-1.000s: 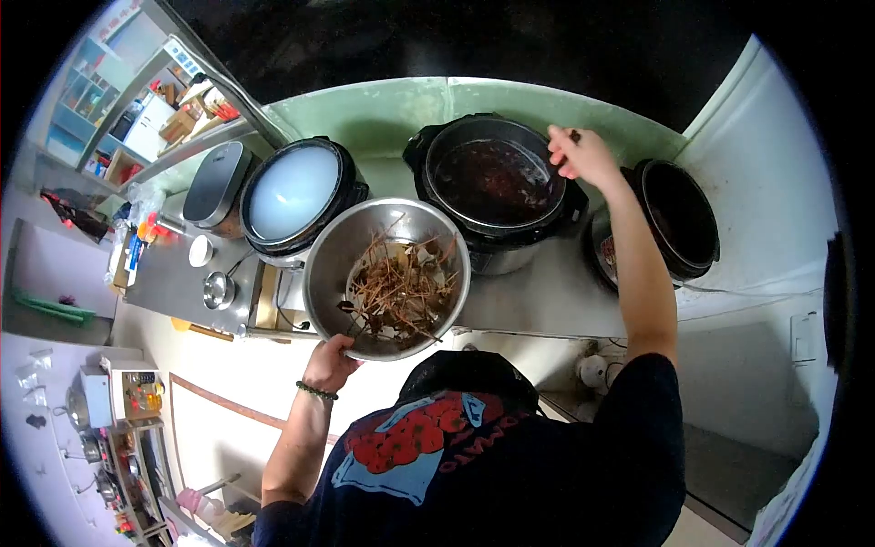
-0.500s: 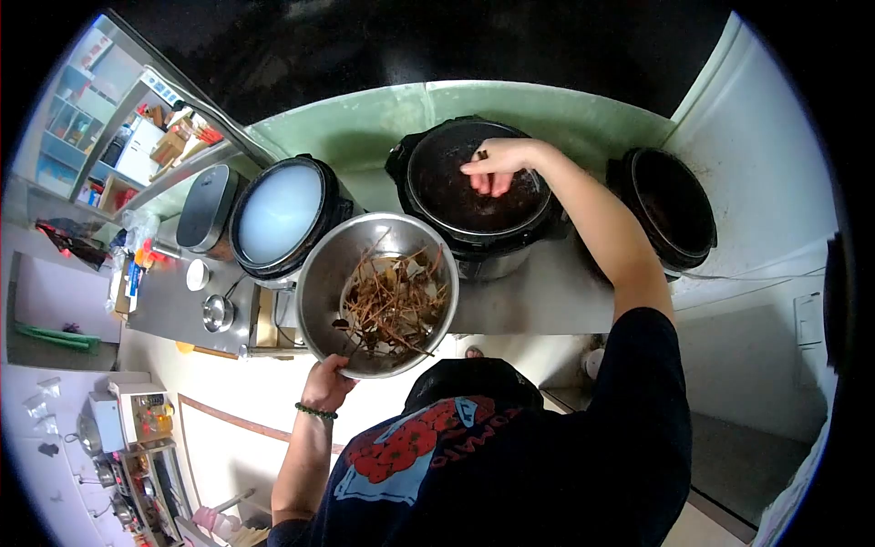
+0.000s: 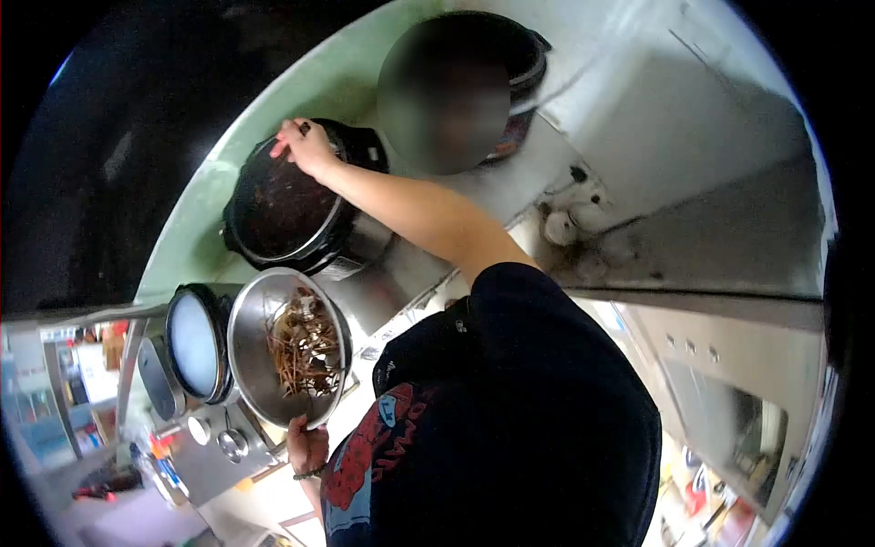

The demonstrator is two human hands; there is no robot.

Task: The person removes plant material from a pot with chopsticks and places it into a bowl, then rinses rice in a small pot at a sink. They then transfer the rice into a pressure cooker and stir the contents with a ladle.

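Observation:
My left hand (image 3: pixel 308 447) grips the lower rim of a metal bowl (image 3: pixel 248 351), which holds thin brown twigs and dried pieces (image 3: pixel 305 351). The bowl is tilted beside a large black-rimmed pot (image 3: pixel 283 205) with dark contents. Over the upper edge of that pot is my right hand (image 3: pixel 308 148), its fingers bent together around a small dark thing too small to name.
A pot with pale, cloudy contents (image 3: pixel 194 342) stands left of the bowl, near a grey lidded box (image 3: pixel 161 378). Another black pot (image 3: pixel 527 64) is at the top, partly behind a blurred patch. A small white bowl (image 3: pixel 199 428) and metal ladle (image 3: pixel 232 445) lie lower left.
The view has turned, so the pots and bowl appear further left. My right hand has moved from above the middle of the dark pot to its upper edge. My left hand still holds the bowl.

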